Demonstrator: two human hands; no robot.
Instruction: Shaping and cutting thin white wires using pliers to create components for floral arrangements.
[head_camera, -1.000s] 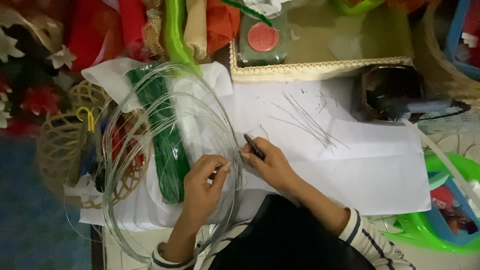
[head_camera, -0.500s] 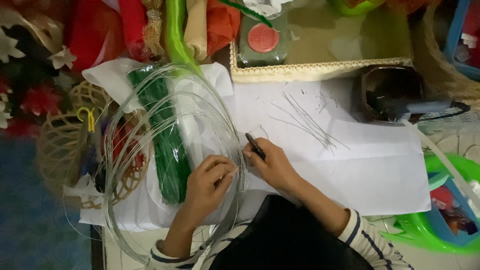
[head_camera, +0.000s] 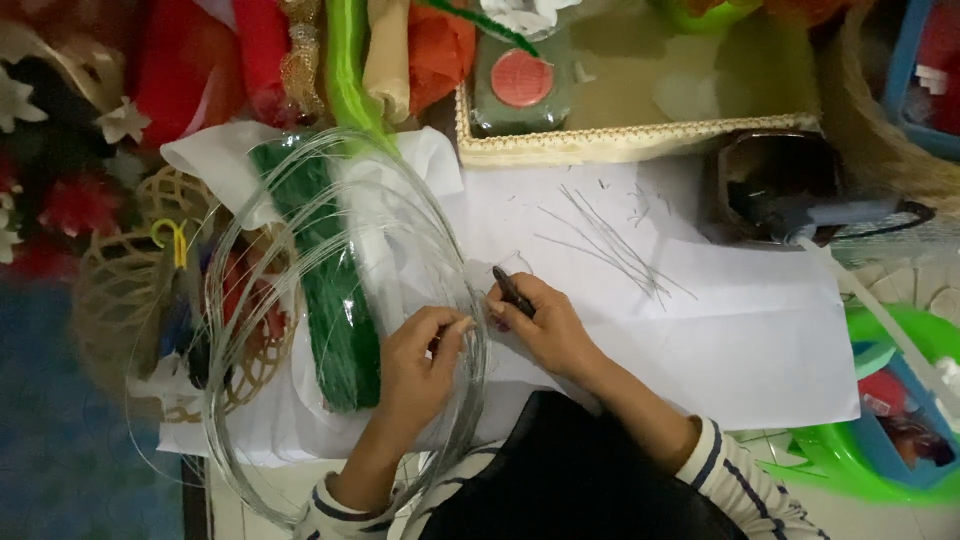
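The right hand (head_camera: 545, 325) is closed around a small dark cutting tool (head_camera: 512, 291), its tip pointing up and away over the white paper (head_camera: 720, 330); I take it for pliers or a nipper, though too little shows to be sure. The left hand (head_camera: 420, 355) sits just beside it, fingers pinched together on a strand of the big silvery wire coil (head_camera: 330, 330), right where the coil's rim passes under the thumb. The coil lies loose on the paper, its loops spread around a bundle of green stems (head_camera: 325, 290) in clear wrap.

Further out, a scatter of straight cut wire pieces (head_camera: 610, 245) lies near the gold-trimmed tray (head_camera: 640, 140), and a woven basket (head_camera: 130, 300) sits under the coil's left side.

What worries me is the spring in that wire. If the pinch slackens at the cut, I would expect the free end to whip toward the fingers or face. The loops also overlap the basket and wrap, so a tug could snag and drag them. Short offcuts could skip off the paper and get lost.
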